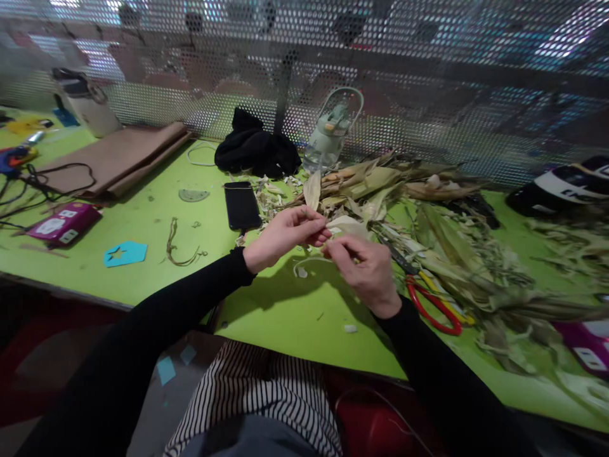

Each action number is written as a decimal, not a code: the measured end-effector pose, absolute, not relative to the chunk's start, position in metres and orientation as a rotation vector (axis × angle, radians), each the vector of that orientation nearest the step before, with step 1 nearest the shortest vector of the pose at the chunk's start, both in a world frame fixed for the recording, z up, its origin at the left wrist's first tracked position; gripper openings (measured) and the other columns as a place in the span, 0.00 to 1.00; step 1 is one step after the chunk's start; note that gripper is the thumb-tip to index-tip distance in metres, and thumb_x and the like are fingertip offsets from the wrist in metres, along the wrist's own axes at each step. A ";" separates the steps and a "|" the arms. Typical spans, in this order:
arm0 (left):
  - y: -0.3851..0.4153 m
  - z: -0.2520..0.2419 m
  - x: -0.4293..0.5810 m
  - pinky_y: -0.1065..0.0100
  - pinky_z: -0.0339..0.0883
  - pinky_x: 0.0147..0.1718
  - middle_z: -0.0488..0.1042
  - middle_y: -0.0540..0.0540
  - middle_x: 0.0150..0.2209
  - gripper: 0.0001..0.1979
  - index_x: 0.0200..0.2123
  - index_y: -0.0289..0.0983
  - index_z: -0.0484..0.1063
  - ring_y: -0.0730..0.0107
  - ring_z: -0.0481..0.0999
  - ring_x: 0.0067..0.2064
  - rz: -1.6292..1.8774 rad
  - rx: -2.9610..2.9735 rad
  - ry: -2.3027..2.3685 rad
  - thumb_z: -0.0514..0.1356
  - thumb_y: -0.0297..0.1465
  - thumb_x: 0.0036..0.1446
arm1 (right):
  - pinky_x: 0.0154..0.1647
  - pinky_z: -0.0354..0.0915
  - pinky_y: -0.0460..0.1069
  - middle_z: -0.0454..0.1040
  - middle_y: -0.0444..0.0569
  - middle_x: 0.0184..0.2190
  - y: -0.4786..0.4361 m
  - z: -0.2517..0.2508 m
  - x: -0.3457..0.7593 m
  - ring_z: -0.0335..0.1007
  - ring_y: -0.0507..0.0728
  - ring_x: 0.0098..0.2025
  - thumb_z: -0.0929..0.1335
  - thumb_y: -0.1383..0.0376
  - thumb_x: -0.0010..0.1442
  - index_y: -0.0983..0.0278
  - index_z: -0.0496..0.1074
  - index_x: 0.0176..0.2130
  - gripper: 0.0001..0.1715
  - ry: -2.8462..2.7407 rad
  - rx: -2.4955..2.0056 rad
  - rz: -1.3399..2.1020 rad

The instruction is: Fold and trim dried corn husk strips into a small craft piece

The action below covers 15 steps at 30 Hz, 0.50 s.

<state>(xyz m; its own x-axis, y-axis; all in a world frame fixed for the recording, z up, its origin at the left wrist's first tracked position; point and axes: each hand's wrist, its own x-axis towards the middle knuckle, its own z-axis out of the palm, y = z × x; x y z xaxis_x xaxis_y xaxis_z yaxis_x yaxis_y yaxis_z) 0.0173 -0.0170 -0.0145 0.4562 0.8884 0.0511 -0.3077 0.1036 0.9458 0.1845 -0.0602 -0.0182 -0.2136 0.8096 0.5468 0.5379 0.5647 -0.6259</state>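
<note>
My left hand (289, 233) is closed in a pinch over the green table, with its fingertips at the edge of a pale piece of corn husk (349, 226). Close beside it, my right hand (367, 269) is also pinched, thumb against finger, at the near side of this husk. A thin pale strip (311, 259) curves out to the left from the right fingers. Behind both hands lies a heap of dried corn husks (366, 181). Red-handled scissors (432, 308) rest by my right wrist, partly under husk leaves.
A black phone (242, 205), black cloth (257, 149) and a pale green bottle (328, 136) stand or lie behind. Leftward are a blue paper tag (125, 253), a twisted cord (177, 244), a purple power strip (65, 224) and brown paper (114, 155). A perforated metal screen (228, 70) borders the table.
</note>
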 end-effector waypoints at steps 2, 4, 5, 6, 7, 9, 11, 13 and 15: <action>-0.015 -0.012 0.016 0.74 0.68 0.34 0.78 0.48 0.30 0.02 0.35 0.31 0.68 0.81 0.76 0.29 0.977 1.034 0.638 0.60 0.23 0.62 | 0.27 0.62 0.50 0.76 0.47 0.26 -0.060 -0.016 0.183 0.69 0.54 0.25 0.66 0.58 0.67 0.62 0.74 0.31 0.16 -1.970 -1.187 0.352; -0.015 -0.010 0.014 0.75 0.68 0.32 0.78 0.49 0.29 0.02 0.37 0.31 0.68 0.82 0.76 0.28 0.980 0.976 0.647 0.60 0.21 0.62 | 0.28 0.63 0.50 0.76 0.48 0.29 -0.058 -0.014 0.183 0.69 0.55 0.28 0.64 0.57 0.68 0.63 0.75 0.37 0.15 -1.972 -1.252 0.415; -0.015 -0.008 0.013 0.76 0.67 0.32 0.78 0.49 0.29 0.04 0.39 0.32 0.67 0.81 0.76 0.28 0.978 0.958 0.648 0.60 0.21 0.62 | 0.29 0.63 0.50 0.76 0.48 0.30 -0.058 -0.015 0.183 0.70 0.55 0.29 0.63 0.57 0.69 0.63 0.76 0.40 0.16 -1.955 -1.276 0.465; -0.016 -0.007 0.011 0.76 0.67 0.31 0.78 0.49 0.29 0.05 0.40 0.32 0.66 0.81 0.76 0.28 0.967 0.944 0.644 0.60 0.21 0.62 | 0.31 0.64 0.50 0.76 0.48 0.30 -0.057 -0.015 0.184 0.70 0.55 0.30 0.62 0.58 0.69 0.63 0.76 0.42 0.16 -1.927 -1.297 0.509; -0.017 -0.005 0.010 0.76 0.67 0.31 0.78 0.49 0.29 0.08 0.43 0.32 0.66 0.80 0.76 0.28 0.945 0.937 0.632 0.61 0.21 0.62 | 0.31 0.65 0.50 0.75 0.47 0.30 -0.056 -0.017 0.185 0.69 0.55 0.30 0.62 0.60 0.69 0.63 0.76 0.45 0.16 -1.893 -1.312 0.542; -0.019 -0.003 0.007 0.76 0.68 0.31 0.79 0.49 0.29 0.14 0.49 0.33 0.65 0.79 0.77 0.28 0.856 0.939 0.586 0.61 0.21 0.61 | 0.33 0.67 0.51 0.75 0.46 0.30 -0.054 -0.021 0.189 0.68 0.55 0.29 0.61 0.62 0.69 0.61 0.75 0.51 0.18 -1.829 -1.293 0.581; -0.022 -0.002 0.005 0.76 0.68 0.31 0.79 0.48 0.29 0.21 0.57 0.33 0.62 0.79 0.77 0.29 0.738 0.951 0.519 0.60 0.20 0.62 | 0.37 0.69 0.52 0.76 0.47 0.34 -0.051 -0.025 0.193 0.70 0.55 0.32 0.62 0.62 0.67 0.58 0.74 0.54 0.19 -1.827 -1.200 0.596; -0.023 -0.002 0.005 0.75 0.69 0.30 0.79 0.49 0.28 0.28 0.63 0.35 0.58 0.78 0.77 0.27 0.649 0.950 0.490 0.59 0.19 0.61 | 0.43 0.71 0.55 0.78 0.48 0.36 -0.048 -0.026 0.196 0.73 0.57 0.37 0.64 0.62 0.65 0.57 0.76 0.51 0.17 -1.904 -1.090 0.601; -0.024 -0.004 0.005 0.75 0.69 0.30 0.78 0.50 0.28 0.35 0.69 0.36 0.52 0.78 0.76 0.26 0.618 0.930 0.518 0.59 0.19 0.61 | 0.51 0.70 0.58 0.78 0.49 0.37 -0.046 -0.024 0.199 0.75 0.59 0.43 0.66 0.64 0.63 0.57 0.78 0.44 0.13 -2.004 -0.997 0.568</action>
